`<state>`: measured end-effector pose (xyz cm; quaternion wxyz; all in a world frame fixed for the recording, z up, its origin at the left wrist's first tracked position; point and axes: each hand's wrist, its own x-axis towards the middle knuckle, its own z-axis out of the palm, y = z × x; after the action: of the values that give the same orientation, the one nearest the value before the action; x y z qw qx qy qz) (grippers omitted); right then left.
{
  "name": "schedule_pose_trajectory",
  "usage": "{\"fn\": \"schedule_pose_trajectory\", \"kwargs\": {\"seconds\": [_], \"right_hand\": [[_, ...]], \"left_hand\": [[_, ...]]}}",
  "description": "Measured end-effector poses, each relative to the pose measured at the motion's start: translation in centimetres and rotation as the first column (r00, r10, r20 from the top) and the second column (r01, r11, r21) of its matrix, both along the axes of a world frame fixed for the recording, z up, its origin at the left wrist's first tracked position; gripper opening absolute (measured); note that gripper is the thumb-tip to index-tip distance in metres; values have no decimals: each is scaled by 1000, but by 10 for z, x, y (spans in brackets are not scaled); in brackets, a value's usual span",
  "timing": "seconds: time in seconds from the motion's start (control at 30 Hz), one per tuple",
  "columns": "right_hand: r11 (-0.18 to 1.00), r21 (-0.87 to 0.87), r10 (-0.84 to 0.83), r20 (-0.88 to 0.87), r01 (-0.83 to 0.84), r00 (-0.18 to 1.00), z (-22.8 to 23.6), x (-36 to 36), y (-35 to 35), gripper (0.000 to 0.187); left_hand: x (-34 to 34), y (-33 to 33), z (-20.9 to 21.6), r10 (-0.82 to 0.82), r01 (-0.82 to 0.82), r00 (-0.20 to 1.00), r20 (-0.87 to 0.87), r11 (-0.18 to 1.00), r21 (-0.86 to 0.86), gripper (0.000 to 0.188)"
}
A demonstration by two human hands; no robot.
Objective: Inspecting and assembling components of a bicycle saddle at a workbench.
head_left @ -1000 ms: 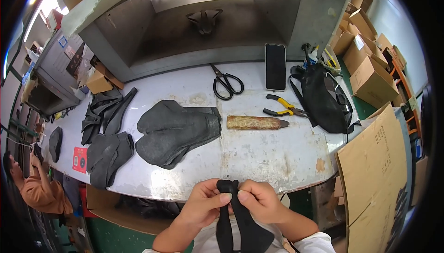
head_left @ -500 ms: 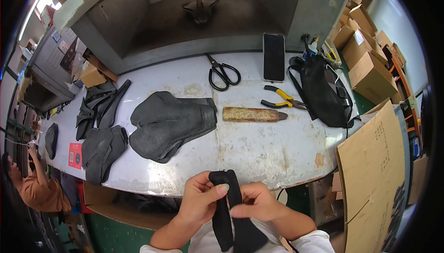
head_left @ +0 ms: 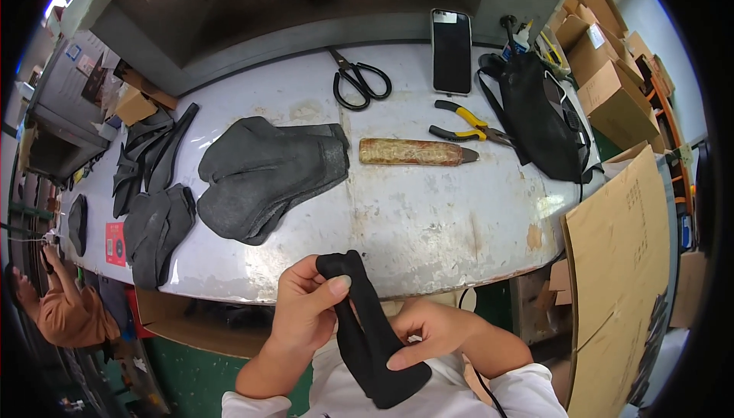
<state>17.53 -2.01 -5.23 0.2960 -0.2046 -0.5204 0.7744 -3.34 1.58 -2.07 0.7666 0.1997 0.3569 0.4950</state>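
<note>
I hold a narrow black fabric piece (head_left: 368,329) in front of my body, below the near edge of the white worktable (head_left: 428,219). My left hand (head_left: 306,309) grips its folded upper end, thumb pressed on top. My right hand (head_left: 430,332) holds the lower, wider part from the right side. On the table above my hands lies a stack of large dark grey cut pieces (head_left: 264,173).
Black scissors (head_left: 358,81), a phone (head_left: 452,51), yellow-handled pliers (head_left: 470,124), a brownish wooden-looking tool (head_left: 415,152) and a black bag (head_left: 541,116) lie on the table. More dark pieces (head_left: 157,223) sit left. Cardboard sheet (head_left: 623,265) and boxes stand right. Another person (head_left: 65,311) is at far left.
The view has tilted down. My hands have lowered the black piece toward my body, and my right hand has slid from its top down to the lower part.
</note>
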Motion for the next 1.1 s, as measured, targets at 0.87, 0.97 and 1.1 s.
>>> {"fn": "schedule_pose_trajectory", "kwargs": {"seconds": [0.87, 0.97, 1.1], "right_hand": [[722, 437, -634, 110, 536, 765, 40, -20, 21, 26], [669, 450, -673, 28, 592, 739, 42, -19, 15, 17], [821, 253, -553, 134, 511, 822, 43, -10, 12, 14]], "left_hand": [[11, -6, 1, -199, 198, 980, 8, 978, 72, 21], [5, -8, 1, -230, 224, 968, 104, 972, 67, 17], [5, -8, 17, 154, 375, 736, -659, 718, 586, 25]]}}
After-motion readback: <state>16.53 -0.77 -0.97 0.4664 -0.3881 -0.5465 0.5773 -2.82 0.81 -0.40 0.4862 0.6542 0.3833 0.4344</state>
